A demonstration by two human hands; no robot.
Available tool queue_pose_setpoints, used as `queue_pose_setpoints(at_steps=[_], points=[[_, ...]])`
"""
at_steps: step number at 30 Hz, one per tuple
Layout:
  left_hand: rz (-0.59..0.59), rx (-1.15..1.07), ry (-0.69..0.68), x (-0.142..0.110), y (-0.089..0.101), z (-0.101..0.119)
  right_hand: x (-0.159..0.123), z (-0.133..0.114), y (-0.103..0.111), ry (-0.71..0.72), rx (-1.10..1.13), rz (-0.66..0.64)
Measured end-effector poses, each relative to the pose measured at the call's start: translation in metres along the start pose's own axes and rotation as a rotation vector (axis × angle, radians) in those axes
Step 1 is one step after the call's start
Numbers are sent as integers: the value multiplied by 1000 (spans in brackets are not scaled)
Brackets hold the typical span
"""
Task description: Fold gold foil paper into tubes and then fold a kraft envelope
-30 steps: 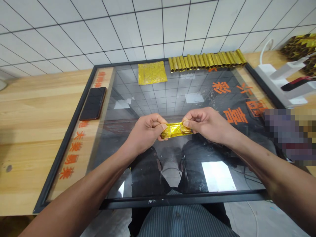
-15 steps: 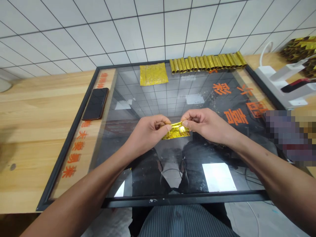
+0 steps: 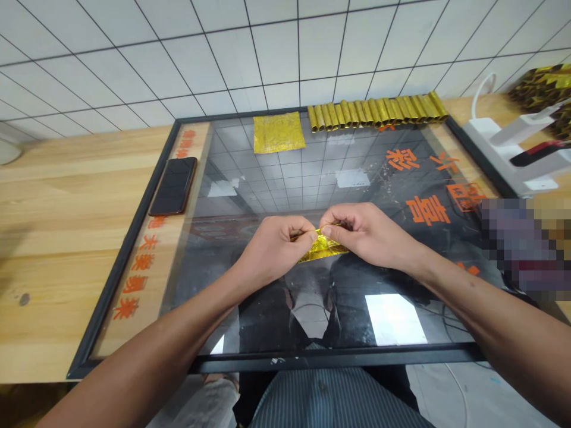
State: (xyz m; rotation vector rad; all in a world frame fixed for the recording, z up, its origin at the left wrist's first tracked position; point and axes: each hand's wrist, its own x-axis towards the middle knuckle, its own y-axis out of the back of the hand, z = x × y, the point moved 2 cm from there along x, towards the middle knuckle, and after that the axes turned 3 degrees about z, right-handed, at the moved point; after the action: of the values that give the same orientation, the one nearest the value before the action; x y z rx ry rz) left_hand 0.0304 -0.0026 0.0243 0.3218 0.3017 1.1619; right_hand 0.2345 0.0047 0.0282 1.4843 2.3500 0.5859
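Over the middle of the glass panel (image 3: 334,359), 1 folded gold foil strip (image 3: 323,251) is pinched between 2 hands. The left hand (image 3: 274,249) and the right hand (image 3: 368,235) are both closed narrowly on it, their fingertips almost meeting. Along the panel's far edge, about 20 rolled gold foil tubes (image 3: 377,112) are lined up, with 1 flat gold foil sheet (image 3: 279,132) just beside them. On the panel's left border, 1 black smartphone (image 3: 173,186) is laid.

Our right hand (image 3: 368,235) pinches just beside our left hand (image 3: 274,249), fingers curled and nearly touching, both forearms (image 3: 169,339) angling inward.
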Motion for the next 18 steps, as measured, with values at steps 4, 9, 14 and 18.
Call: queue_pose_setpoints(at_steps=[4,9,14,18], points=[[-4,-10,2,0,1,-1,0,-1,0,-39,27,-11],[-55,-16,38,4,9,-4,1,9,9,-115,167,-41],[-94,-19,17,8,15,-9,0,13,15,-126,142,18],[97,258,-157,7,19,-11,1,14,17,-99,10,75]])
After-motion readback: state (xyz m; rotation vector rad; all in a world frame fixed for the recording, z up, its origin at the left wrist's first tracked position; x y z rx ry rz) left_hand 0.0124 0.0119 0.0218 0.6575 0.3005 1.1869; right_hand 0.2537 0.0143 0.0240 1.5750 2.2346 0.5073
